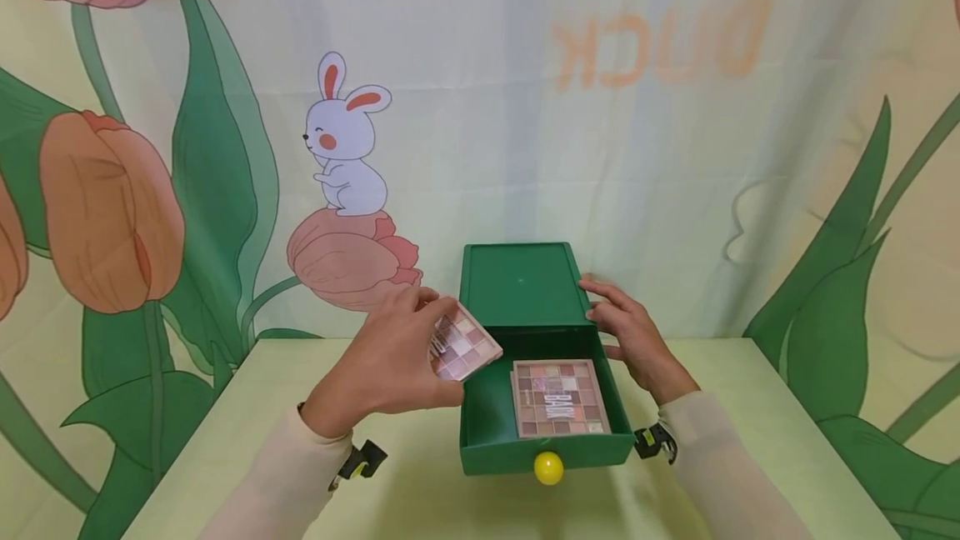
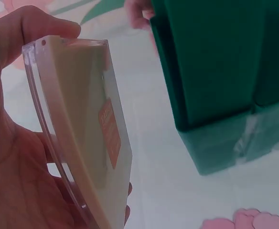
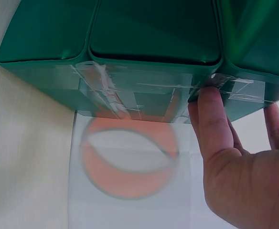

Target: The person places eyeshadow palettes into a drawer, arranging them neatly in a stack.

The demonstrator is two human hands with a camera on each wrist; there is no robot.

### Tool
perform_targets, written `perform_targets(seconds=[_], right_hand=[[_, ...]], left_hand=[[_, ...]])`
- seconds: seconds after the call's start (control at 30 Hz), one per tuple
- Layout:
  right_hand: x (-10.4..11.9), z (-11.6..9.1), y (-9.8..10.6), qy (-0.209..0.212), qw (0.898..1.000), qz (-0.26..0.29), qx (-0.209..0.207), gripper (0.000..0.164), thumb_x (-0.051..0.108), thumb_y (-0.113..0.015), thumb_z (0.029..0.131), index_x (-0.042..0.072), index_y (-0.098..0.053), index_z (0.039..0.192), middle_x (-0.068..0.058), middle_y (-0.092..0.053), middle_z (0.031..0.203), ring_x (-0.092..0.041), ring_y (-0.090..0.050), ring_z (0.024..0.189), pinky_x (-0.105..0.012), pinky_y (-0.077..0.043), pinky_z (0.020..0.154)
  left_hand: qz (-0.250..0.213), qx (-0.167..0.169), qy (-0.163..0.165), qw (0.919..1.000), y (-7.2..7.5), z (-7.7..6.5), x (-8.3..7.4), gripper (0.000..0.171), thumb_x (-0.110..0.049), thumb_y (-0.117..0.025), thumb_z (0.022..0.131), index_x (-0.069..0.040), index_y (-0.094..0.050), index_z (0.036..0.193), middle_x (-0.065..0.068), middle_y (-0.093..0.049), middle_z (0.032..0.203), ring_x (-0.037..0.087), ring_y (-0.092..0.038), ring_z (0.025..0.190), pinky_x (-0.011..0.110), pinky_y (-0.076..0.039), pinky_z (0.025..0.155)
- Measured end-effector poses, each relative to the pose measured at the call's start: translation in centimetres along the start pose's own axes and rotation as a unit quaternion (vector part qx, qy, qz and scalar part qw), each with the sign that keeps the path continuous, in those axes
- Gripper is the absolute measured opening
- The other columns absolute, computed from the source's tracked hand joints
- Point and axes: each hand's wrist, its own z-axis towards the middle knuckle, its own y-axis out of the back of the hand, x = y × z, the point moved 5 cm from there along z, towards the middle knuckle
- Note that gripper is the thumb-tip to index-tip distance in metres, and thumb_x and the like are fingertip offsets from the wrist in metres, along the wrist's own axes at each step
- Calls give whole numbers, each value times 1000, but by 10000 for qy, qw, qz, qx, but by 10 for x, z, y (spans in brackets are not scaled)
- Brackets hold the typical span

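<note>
My left hand (image 1: pixel 390 361) grips an eyeshadow palette (image 1: pixel 467 344) at the left edge of a pulled-out drawer (image 1: pixel 498 457). That palette is tilted; the left wrist view shows its clear lid edge and pale back with a pinkish label (image 2: pixel 110 136). Inside the drawer, on its right side, lies another eyeshadow palette (image 1: pixel 555 382), printed with coloured squares. The drawer belongs to a green drawer box (image 1: pixel 525 286) and has a yellow round knob (image 1: pixel 549 468). Against the box's right side rests my right hand (image 1: pixel 636 340), fingers extended; its fingertips touch the taped wall (image 3: pixel 149 90).
A pale green table (image 1: pixel 315 377) lies under the box. Behind it hangs a cloth backdrop (image 1: pixel 487 107) printed with tulips, a rabbit and faint mirrored letters. Each wrist wears a black strap mount, such as the left one (image 1: pixel 363 458).
</note>
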Motion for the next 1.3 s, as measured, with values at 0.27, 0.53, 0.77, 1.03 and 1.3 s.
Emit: perform_targets(seconds=[0.27, 0.53, 0.77, 1.03, 1.3], right_hand=[[0, 0, -1, -51, 10000, 6, -41, 60, 27, -53, 102, 31, -45, 161, 3, -28, 175, -45, -47, 148, -65, -50, 110], [1, -1, -2, 59, 10000, 19, -16, 59, 26, -52, 102, 31, -46, 160, 3, -30, 174, -45, -47, 147, -67, -49, 110], [1, -2, 0, 54, 10000, -10, -7, 58, 26, -51, 103, 31, -46, 160, 3, -29, 175, -47, -45, 148, -70, -45, 112], [-2, -3, 1, -18, 9999, 101, 14, 57, 27, -52, 103, 32, -47, 159, 5, -29, 174, -45, -45, 150, -70, -42, 115], [2, -4, 0, 108, 9999, -41, 81, 57, 27, -51, 104, 32, -45, 160, 9, -25, 175, -45, -43, 151, -72, -41, 115]], left_hand=[[-76, 337, -561, 9978, -3, 7, -28, 96, -43, -84, 62, -15, -58, 150, 9, -55, 148, 25, -48, 126, 40, -56, 93], [-292, 764, -1268, 9885, -25, 23, -43, 90, -44, -82, 65, -19, -58, 148, 8, -54, 150, 24, -46, 131, 38, -57, 96], [-724, 1335, -1447, 9778, -43, 33, -49, 85, -44, -80, 71, -23, -57, 149, 6, -50, 153, 21, -42, 135, 37, -57, 97], [-975, 2016, -1632, 9608, -67, 44, -57, 89, -42, -79, 75, -22, -51, 157, 4, -46, 157, 18, -39, 137, 35, -54, 103], [-1127, 2508, -1662, 9470, -86, 51, -57, 94, -41, -81, 77, -22, -45, 162, 4, -39, 163, 19, -39, 138, 28, -53, 103]])
